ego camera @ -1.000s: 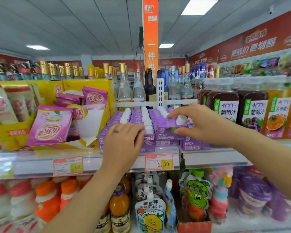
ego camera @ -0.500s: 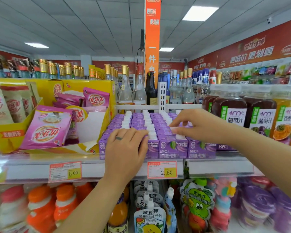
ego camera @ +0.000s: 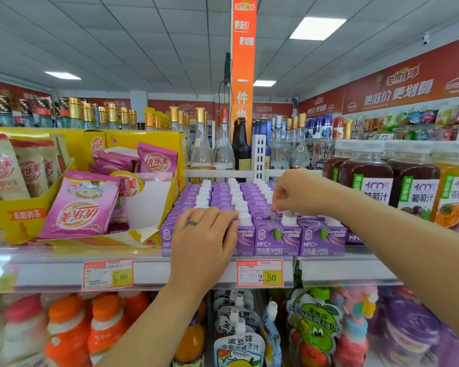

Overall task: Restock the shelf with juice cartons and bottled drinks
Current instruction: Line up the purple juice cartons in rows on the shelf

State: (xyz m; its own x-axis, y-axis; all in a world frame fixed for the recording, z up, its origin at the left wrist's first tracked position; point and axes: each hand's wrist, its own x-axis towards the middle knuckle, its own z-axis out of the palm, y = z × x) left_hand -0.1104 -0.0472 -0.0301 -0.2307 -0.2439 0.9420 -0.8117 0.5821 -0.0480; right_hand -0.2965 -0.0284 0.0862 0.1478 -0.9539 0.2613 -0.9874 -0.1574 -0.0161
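Observation:
Several rows of purple juice cartons (ego camera: pixel 277 238) with white caps fill the middle of the shelf (ego camera: pixel 170 271). My left hand (ego camera: pixel 204 242), with a ring on one finger, lies flat over the front left cartons, its fingers straight across their tops and its palm covering their faces. My right hand (ego camera: pixel 300 192) hovers over the rows further right. Its fingers are bunched and point down, pinching the top of one carton just behind the front row. Dark grape juice bottles (ego camera: pixel 368 181) stand at the right on the same shelf.
A yellow display box (ego camera: pixel 11 215) of pink sachets borders the cartons on the left. Glass liquor bottles (ego camera: pixel 223 152) and a white divider (ego camera: pixel 259 154) stand behind. Below are juice pouches (ego camera: pixel 239 348) and orange-capped bottles (ego camera: pixel 69 327). A 2.50 price tag (ego camera: pixel 260 274) hangs on the rail.
My right hand set a purple carton down into the front right of the rows, and its fingers now bunch on a carton top. My left hand stayed on the front cartons.

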